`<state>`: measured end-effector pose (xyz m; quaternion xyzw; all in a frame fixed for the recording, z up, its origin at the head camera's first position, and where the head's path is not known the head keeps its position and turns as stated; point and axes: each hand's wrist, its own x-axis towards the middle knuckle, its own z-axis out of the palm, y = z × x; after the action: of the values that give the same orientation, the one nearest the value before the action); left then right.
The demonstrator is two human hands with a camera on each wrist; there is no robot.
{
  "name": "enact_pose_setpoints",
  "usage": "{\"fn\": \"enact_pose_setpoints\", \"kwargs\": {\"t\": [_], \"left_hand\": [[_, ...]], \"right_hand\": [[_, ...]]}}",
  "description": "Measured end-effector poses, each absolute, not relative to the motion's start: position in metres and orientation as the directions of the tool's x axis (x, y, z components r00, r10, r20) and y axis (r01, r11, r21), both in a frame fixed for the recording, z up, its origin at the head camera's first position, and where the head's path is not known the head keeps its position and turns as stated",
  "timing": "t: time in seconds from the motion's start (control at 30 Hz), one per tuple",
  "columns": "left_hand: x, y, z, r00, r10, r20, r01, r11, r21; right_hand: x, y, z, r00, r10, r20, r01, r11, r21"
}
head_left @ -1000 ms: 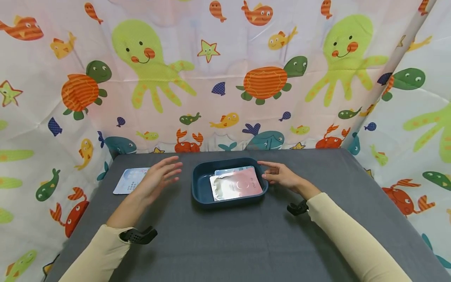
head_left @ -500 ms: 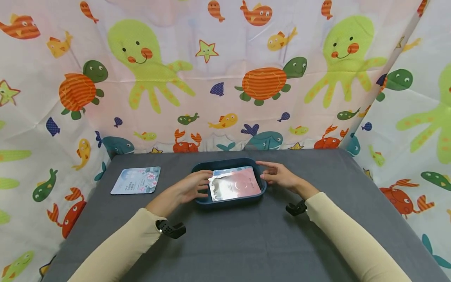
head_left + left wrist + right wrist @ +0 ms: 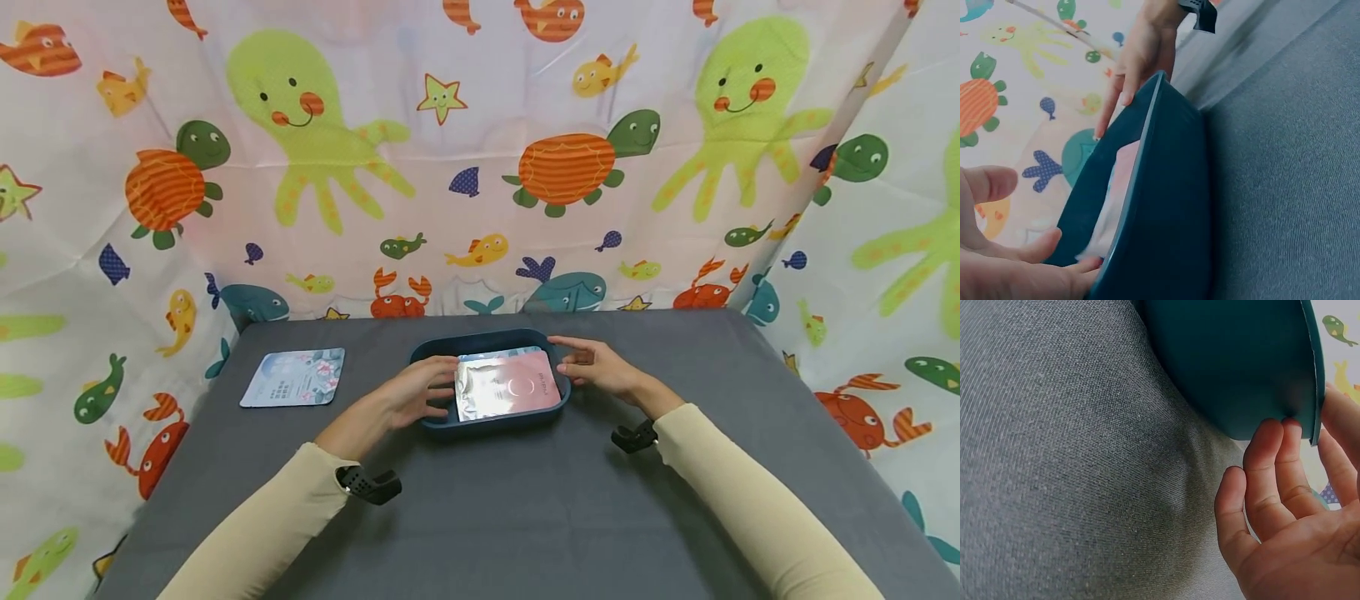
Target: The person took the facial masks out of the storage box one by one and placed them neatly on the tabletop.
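A dark blue storage bin (image 3: pixel 495 424) holds a pink and silver sheet-mask sachet (image 3: pixel 510 385), with a light blue sachet (image 3: pixel 487 356) partly hidden beneath it. My left hand (image 3: pixel 408 392) reaches over the bin's left end. Its fingers are extended and touch the sachets' left edge, as the left wrist view shows; the thumb stands apart. At the opposite end, my right hand (image 3: pixel 600 371) holds the bin at its rim, with several bent fingers (image 3: pixel 1263 450) against the outer wall and the thumb over the edge.
Another light blue floral sachet (image 3: pixel 294 377) lies flat on the grey tablecloth (image 3: pixel 495 517), left of the bin. Behind the table hangs a curtain (image 3: pixel 450 183) printed with sea animals, continuing along both sides.
My left hand has come right from beside the loose sachet to the bin and dipped its fingers inside. The pink sachet has shifted slightly right within the bin. The right hand stays put.
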<state>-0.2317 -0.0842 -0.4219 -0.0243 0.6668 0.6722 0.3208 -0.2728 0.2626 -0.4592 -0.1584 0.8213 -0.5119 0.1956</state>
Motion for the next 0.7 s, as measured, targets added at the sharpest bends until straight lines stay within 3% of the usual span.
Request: {"fn": "enact_pose_setpoints", "kwargs": {"t": [0.4, 0.7], "left_hand": [[-0.236, -0.075, -0.429, -0.800, 0.415, -0.434, -0.494, -0.042, 0.869], [-0.238, -0.073, -0.441, -0.769, 0.516, -0.376, -0.418, 0.037, 0.908]], "right_hand": [[-0.270, 0.267, -0.458, -0.882, -0.439, -0.170, -0.048, 0.445, -0.894], [-0.268, 0.260, -0.459, -0.877, -0.452, -0.166, -0.062, 0.448, -0.892]]}}
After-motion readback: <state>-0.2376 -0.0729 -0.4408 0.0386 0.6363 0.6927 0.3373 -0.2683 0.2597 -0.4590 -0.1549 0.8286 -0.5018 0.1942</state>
